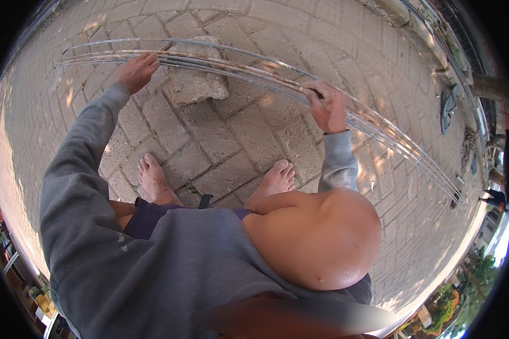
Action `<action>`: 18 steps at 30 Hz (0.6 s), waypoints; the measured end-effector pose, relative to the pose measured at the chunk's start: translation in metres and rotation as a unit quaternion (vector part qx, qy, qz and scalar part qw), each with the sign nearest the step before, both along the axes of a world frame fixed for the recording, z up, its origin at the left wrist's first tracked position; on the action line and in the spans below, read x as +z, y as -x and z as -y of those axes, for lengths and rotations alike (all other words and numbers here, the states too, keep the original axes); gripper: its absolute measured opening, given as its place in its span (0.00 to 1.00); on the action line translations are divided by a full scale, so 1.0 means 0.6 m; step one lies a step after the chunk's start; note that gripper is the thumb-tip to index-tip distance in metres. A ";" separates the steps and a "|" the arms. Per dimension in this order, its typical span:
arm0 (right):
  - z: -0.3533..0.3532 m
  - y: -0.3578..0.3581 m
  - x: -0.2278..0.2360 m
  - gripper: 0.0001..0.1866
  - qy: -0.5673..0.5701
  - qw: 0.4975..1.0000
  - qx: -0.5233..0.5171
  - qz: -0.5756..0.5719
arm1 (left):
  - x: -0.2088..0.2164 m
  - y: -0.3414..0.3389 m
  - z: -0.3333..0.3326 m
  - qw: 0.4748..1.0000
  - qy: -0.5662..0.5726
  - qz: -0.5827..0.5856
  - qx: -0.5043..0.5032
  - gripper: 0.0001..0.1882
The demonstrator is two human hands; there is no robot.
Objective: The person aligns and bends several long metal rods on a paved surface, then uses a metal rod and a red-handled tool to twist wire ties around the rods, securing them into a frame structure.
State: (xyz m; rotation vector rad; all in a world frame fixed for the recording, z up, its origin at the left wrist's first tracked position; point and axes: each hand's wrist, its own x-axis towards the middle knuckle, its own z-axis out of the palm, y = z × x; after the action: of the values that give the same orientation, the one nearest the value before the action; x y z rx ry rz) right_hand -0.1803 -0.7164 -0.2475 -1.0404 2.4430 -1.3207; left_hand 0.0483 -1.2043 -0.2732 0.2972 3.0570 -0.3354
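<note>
A bundle of long, thin metal rods [249, 73], some rust-brown and some grey, stretches from left to right in front of me. Its middle crosses a rough stone block [201, 85] on the paving. Toward the rods' left part, my left hand [138, 73] is closed, fingertips pinching at the bundle. My right hand [327, 107] is wrapped round the rods right of the block, thumb and forefinger at the near side. One rod lies a little apart on the far side of the bundle. How many rods each hand holds is hidden.
Herringbone brick paving [254, 127] covers the ground, and my bare feet stand between me and the block. A dark flip-flop [448, 108] lies at the right near a kerb. Farther off at the right edge is a person [496, 200].
</note>
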 end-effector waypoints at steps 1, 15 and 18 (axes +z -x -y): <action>0.027 -0.004 -0.005 0.07 -0.002 0.999 0.029 -0.014 | 0.001 0.000 0.000 1.000 -0.002 -0.001 -0.003 0.07; 0.179 -0.023 -0.043 0.05 -0.077 0.980 0.176 -0.052 | -0.009 -0.005 -0.008 0.996 0.003 -0.073 -0.042 0.06; 0.182 -0.023 -0.040 0.05 -0.078 0.977 0.193 -0.047 | -0.010 -0.007 -0.007 0.995 0.000 -0.078 -0.054 0.05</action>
State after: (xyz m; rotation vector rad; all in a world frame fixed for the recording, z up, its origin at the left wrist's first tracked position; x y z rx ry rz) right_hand -0.1667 -0.8257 -0.2713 -1.4680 2.2095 -0.9606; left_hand 0.0522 -1.2004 -0.2790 0.4580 3.2013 -0.3824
